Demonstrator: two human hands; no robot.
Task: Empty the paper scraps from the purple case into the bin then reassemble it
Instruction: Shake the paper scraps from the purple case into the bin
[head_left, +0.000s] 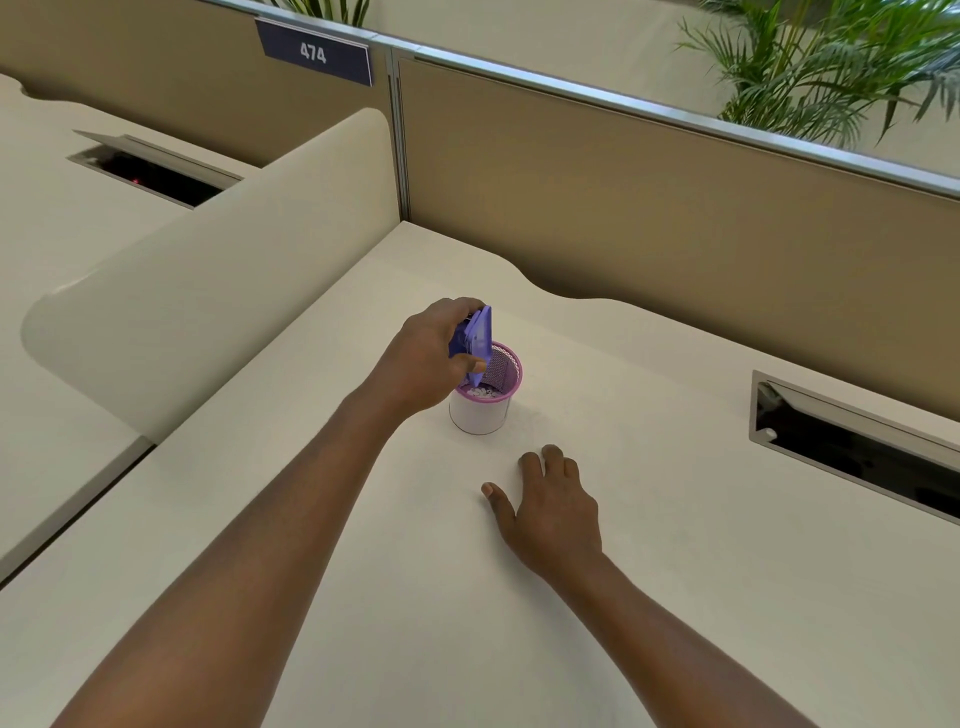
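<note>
My left hand (423, 358) grips the purple case (475, 340) and holds it tilted on edge right over the bin (480, 413), its lower corner dipping into the opening. The bin is a small white cup with a pink mesh rim, standing on the cream desk (649, 519). White paper scraps (485, 391) lie inside it. My right hand (553, 506) rests flat on the desk, fingers spread, a little to the near right of the bin, holding nothing.
An open cable slot (852, 447) is set into the desk at the right. A cream divider (208, 291) rises at the left, with another cable slot (156, 171) beyond it. Tan partition walls (623, 208) close the back; plants stand behind them.
</note>
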